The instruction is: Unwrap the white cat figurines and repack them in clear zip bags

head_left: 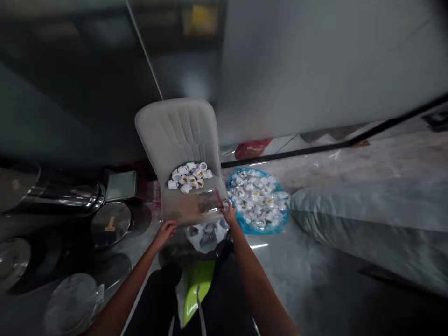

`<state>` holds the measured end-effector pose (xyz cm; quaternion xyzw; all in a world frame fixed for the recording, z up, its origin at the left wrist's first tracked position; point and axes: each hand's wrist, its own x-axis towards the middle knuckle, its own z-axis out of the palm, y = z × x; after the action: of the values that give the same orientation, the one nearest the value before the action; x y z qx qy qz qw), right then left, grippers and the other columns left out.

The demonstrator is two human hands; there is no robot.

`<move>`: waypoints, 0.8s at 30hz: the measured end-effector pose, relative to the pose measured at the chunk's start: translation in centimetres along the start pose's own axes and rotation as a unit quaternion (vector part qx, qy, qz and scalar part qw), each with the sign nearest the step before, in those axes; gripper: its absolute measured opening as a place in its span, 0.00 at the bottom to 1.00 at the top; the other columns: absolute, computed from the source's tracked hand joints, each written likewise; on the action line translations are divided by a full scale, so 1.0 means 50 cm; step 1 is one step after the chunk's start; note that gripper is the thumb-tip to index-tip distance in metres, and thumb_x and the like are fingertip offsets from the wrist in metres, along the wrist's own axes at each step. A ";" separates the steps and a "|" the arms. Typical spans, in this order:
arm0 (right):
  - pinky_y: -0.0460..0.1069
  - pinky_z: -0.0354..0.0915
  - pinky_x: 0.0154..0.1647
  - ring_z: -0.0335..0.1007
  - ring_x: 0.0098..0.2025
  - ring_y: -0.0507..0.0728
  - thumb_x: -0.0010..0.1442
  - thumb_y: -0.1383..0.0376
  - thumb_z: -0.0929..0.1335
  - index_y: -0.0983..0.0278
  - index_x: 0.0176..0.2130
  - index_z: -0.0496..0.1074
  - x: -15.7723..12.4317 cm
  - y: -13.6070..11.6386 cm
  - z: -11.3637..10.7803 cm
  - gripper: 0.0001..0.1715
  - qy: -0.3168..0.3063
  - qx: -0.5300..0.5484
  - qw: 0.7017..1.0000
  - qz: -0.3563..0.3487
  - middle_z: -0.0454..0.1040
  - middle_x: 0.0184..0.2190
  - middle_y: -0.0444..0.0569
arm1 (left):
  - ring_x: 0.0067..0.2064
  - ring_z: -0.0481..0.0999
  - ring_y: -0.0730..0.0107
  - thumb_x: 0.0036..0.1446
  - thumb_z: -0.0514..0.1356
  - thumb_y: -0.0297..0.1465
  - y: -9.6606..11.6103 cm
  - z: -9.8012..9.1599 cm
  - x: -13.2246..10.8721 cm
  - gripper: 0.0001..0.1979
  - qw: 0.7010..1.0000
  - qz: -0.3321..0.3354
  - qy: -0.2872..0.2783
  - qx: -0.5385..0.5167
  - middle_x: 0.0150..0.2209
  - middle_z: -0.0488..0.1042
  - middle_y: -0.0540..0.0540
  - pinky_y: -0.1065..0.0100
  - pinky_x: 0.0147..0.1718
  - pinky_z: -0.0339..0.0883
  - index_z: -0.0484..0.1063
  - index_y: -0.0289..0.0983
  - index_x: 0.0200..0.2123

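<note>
1. Dark-clothed legs (227,289) flank a green stool (199,280), apparently keeping the chair (178,126) within reach.
2. Its seat supports white rolls (191,176) and a clear pouch (208,200).
3. Right grip (229,212) meets the pouch's edge, perhaps steadying it; whether clamped, cannot tell. Left grip (170,228): loose, apparently empty.

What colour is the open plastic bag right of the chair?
The open plastic bag is blue; head view.
</note>
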<state>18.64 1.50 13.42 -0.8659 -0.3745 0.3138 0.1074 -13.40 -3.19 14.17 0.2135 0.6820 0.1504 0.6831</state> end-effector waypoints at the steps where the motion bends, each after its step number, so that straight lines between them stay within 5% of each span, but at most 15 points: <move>1: 0.53 0.69 0.48 0.73 0.48 0.63 0.49 0.63 0.72 0.65 0.50 0.70 0.037 0.012 0.018 0.28 0.000 -0.009 1.000 0.003 0.69 0.50 0.59 | 0.33 0.76 0.68 0.46 0.63 0.39 -0.019 0.038 0.020 0.15 1.000 -0.005 0.001 0.003 0.33 0.76 0.48 0.71 0.30 0.64 0.71 0.38 0.36; 4: 0.56 0.66 0.50 0.73 0.46 0.62 0.58 0.62 0.67 0.65 0.52 0.67 0.108 0.062 0.041 0.23 0.016 -0.029 0.999 0.025 0.64 0.55 0.62 | 0.32 0.75 0.69 0.47 0.63 0.36 -0.069 0.145 0.071 0.12 1.000 -0.022 -0.005 0.012 0.32 0.75 0.49 0.73 0.27 0.61 0.72 0.37 0.34; 8: 0.56 0.64 0.52 0.68 0.51 0.63 0.63 0.54 0.64 0.65 0.50 0.65 0.139 0.112 0.011 0.22 0.054 -0.026 0.998 0.024 0.67 0.51 0.60 | 0.35 0.75 0.70 0.49 0.64 0.33 -0.103 0.241 0.100 0.10 0.998 -0.033 -0.042 0.010 0.35 0.76 0.48 0.73 0.30 0.64 0.74 0.36 0.36; 12: 0.55 0.65 0.49 0.66 0.44 0.60 0.63 0.51 0.65 0.64 0.42 0.68 0.087 0.087 0.025 0.19 0.076 0.081 0.980 -0.167 0.71 0.40 0.52 | 0.39 0.77 0.67 0.54 0.63 0.41 -0.101 0.286 0.126 0.17 0.989 0.015 -0.131 -0.067 0.42 0.76 0.44 0.69 0.35 0.69 0.73 0.38 0.44; 15: 0.60 0.64 0.54 0.65 0.50 0.62 0.63 0.56 0.67 0.62 0.41 0.71 0.013 0.052 0.104 0.12 -0.016 0.016 0.930 -0.367 0.71 0.42 0.54 | 0.47 0.76 0.63 0.56 0.61 0.46 -0.100 0.292 0.191 0.23 0.975 0.117 -0.089 -0.168 0.53 0.73 0.43 0.64 0.43 0.71 0.70 0.42 0.52; 18: 0.64 0.61 0.60 0.58 0.61 0.66 0.63 0.60 0.67 0.62 0.45 0.73 -0.027 0.048 0.201 0.11 -0.060 -0.032 0.875 -0.479 0.67 0.54 0.59 | 0.56 0.71 0.59 0.55 0.59 0.47 -0.107 0.271 0.277 0.23 0.954 0.209 -0.028 -0.214 0.52 0.75 0.43 0.62 0.55 0.65 0.73 0.40 0.48; 24: 0.74 0.44 0.69 0.40 0.72 0.70 0.62 0.59 0.70 0.57 0.42 0.75 0.031 0.088 0.293 0.08 -0.049 -0.050 0.799 -0.597 0.64 0.60 0.55 | 0.47 0.76 0.58 0.55 0.61 0.47 -0.128 0.201 0.371 0.24 0.941 0.194 -0.167 -0.220 0.45 0.78 0.45 0.65 0.42 0.71 0.75 0.39 0.50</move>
<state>12.88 -1.18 -0.57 -0.4586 -0.8371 0.2104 0.2113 -3.47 -0.36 -5.32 0.2079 0.4538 0.3882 0.7747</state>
